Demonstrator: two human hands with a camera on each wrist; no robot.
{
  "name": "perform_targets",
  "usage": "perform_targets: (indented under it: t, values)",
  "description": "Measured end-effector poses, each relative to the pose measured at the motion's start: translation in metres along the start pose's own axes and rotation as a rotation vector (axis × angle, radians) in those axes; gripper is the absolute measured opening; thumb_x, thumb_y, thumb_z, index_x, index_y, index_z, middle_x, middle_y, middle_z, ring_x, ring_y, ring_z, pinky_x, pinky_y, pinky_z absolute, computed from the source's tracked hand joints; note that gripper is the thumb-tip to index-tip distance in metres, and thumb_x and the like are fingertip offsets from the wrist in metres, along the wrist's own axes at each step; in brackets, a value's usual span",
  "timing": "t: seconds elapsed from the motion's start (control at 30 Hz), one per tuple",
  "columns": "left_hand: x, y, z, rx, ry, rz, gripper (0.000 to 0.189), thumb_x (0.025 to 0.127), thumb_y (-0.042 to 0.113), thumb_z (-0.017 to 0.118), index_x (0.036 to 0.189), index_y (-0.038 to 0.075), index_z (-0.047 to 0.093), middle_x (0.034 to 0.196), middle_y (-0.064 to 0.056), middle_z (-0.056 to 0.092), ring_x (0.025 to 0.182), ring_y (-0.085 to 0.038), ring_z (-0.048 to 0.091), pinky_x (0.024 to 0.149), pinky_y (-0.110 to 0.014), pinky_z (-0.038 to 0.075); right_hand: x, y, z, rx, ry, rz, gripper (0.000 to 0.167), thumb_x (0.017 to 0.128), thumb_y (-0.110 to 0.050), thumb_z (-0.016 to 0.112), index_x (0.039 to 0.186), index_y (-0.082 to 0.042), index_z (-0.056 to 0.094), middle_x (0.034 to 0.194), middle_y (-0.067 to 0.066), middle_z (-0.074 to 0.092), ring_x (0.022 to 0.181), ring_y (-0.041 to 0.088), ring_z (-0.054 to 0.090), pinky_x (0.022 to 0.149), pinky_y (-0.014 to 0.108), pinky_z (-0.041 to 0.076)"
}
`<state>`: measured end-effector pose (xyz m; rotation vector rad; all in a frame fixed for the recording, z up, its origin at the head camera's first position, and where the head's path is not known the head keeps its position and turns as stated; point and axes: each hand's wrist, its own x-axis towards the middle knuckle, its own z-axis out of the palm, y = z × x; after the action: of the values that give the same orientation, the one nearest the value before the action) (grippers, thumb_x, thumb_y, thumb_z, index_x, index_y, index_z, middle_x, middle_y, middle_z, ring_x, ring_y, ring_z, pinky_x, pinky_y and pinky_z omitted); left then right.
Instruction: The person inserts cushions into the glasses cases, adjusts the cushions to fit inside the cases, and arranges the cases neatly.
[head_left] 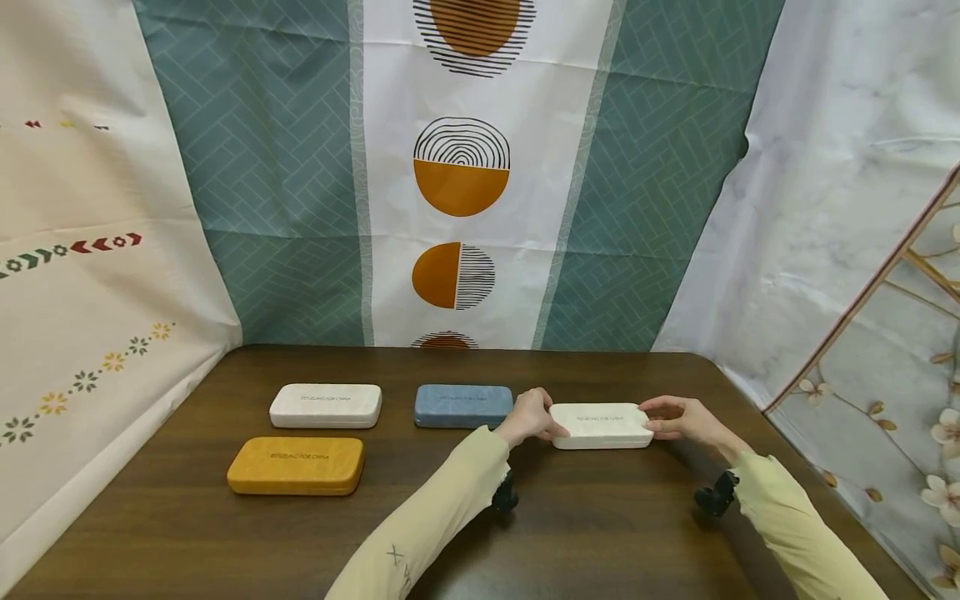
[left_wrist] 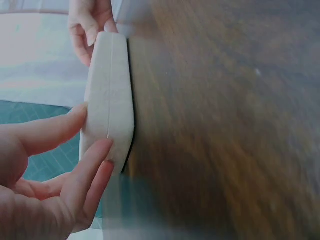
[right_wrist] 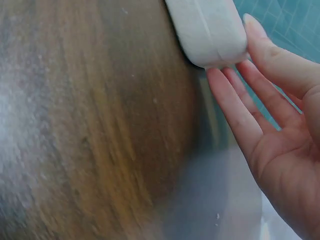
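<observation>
On the right part of the table lies a white glasses case, its long side facing me and dark lettering on its lid. My left hand pinches its left end, thumb by the near top edge. At the opposite end, my right hand holds the case between thumb and fingertips. The left wrist view shows the case end-on, its lid seam closed and its base right at the tabletop. In the right wrist view, fingertips of the right hand touch the rounded end.
A blue glasses case lies just left of my left hand. Farther left are a second white case and, nearer me, a yellow case. Patterned curtains hang behind the brown wooden table.
</observation>
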<state>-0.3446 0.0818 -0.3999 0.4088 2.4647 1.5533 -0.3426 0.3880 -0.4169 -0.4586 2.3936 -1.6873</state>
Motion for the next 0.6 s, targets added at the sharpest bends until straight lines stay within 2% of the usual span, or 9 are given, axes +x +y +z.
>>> perform_targets:
  t: [0.1,0.23,0.43,0.6]
  values:
    - [-0.006,0.001,-0.004,0.021,-0.044,-0.006,0.045,0.065,-0.001,0.080,0.096,-0.004,0.048,0.091,-0.016,0.049,0.056,-0.024,0.062,0.055,-0.031,0.051,-0.001,-0.001,-0.001,0.004,-0.065,0.019,0.044,0.081,-0.003,0.067,0.117,0.015,0.048,0.110,0.022,0.054,0.092,0.021,0.057,0.075,0.038,0.048]
    - [-0.014,0.001,-0.007,0.075,-0.059,-0.004,0.045,0.063,0.000,0.081,0.092,-0.003,0.047,0.080,-0.010,0.048,0.053,-0.020,0.059,0.053,-0.030,0.050,0.000,-0.003,0.000,-0.001,-0.142,0.027,0.040,0.081,-0.002,0.066,0.115,0.012,0.051,0.113,0.018,0.053,0.092,0.022,0.057,0.076,0.039,0.048]
    - [-0.025,-0.001,-0.013,0.099,-0.082,0.033,0.045,0.062,-0.002,0.081,0.090,-0.003,0.046,0.075,-0.010,0.047,0.052,-0.018,0.056,0.050,-0.027,0.050,-0.001,-0.009,0.006,-0.002,-0.222,0.043,0.039,0.081,0.000,0.065,0.115,0.013,0.050,0.108,0.017,0.052,0.086,0.018,0.056,0.073,0.035,0.049]
    - [-0.032,-0.008,-0.023,0.115,-0.110,0.066,0.045,0.062,-0.001,0.082,0.089,-0.001,0.046,0.067,-0.010,0.049,0.051,-0.017,0.053,0.051,-0.028,0.050,0.002,-0.016,0.015,-0.029,-0.253,0.047,0.038,0.080,-0.002,0.068,0.112,0.011,0.052,0.102,0.016,0.049,0.082,0.018,0.051,0.071,0.033,0.049]
